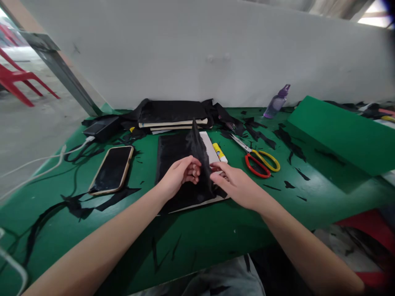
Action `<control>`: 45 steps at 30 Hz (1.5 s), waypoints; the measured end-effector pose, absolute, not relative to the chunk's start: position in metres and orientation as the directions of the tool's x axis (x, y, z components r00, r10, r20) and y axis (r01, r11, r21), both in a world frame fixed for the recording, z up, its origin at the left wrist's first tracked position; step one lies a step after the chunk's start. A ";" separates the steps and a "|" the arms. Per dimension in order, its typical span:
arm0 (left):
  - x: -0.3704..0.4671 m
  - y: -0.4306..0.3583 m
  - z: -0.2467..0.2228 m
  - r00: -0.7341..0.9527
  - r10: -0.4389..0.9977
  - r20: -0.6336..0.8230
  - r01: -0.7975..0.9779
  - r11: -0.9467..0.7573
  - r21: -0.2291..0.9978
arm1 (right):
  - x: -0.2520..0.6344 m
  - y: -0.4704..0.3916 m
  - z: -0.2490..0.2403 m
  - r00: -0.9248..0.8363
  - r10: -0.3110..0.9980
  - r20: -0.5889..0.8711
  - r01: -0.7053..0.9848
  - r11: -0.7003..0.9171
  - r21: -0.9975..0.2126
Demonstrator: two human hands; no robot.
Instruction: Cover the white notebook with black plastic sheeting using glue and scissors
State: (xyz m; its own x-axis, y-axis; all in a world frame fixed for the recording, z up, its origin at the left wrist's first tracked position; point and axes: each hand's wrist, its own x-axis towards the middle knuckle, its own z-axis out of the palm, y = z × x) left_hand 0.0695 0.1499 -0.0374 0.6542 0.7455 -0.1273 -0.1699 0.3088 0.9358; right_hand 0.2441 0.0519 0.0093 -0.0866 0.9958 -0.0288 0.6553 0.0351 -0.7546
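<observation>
In the head view a flat white board (210, 149) lies mid-table, mostly covered by a thin black cloth-like sheet (175, 150). The sheet's right part is lifted into an upright flap, baring a white strip of board. Curled fingers of my left hand (182, 174) hold the flap from its left side. On the other side my right hand (233, 183) pinches the flap near its edge, thumb and forefinger together. Just beyond my right hand is a yellow and white glue stick (219, 152). Scissors (257, 158) with red and yellow handles lie to its right.
A phone (112, 169) and a black adapter (102, 128) with white cable are at left. Behind the board sits a black-covered stack (174, 112). A purple bottle (277, 102) and a green panel (345, 131) stand at right. Black scraps (290, 144) litter the green table (210, 230).
</observation>
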 end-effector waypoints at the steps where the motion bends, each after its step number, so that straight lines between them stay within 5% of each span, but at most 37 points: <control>1: 0.070 0.149 -0.037 0.662 0.741 -0.113 -0.168 0.293 0.941 | 0.247 0.058 0.009 -0.049 0.998 -0.033 0.649 0.007 -0.761; 9: 0.070 0.144 -0.036 0.694 0.716 -0.074 -0.011 0.114 0.993 | 0.277 0.102 -0.011 -0.023 0.927 -0.374 0.271 -0.354 -0.895; 18: 0.072 0.139 -0.035 0.738 0.675 -0.015 0.145 -0.137 0.980 | 0.283 0.096 -0.012 -0.035 0.912 -0.408 0.165 -0.397 -0.903; 31: 0.072 0.128 -0.027 0.848 0.428 0.314 0.114 -0.724 0.680 | 0.284 0.103 -0.020 -0.029 0.906 -0.423 0.254 -0.402 -0.880; 45: 0.072 0.119 -0.033 0.868 0.317 0.383 0.160 -0.908 0.388 | 0.289 0.105 -0.019 -0.055 0.919 -0.391 0.062 -0.388 -0.920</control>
State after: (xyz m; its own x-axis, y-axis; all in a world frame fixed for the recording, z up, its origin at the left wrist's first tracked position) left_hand 0.0723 0.1192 -0.0333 0.8676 0.3167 0.3835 0.1600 -0.9078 0.3877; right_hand 0.2887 0.1049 -0.0191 -0.0554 0.9187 -0.3911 0.0621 -0.3878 -0.9197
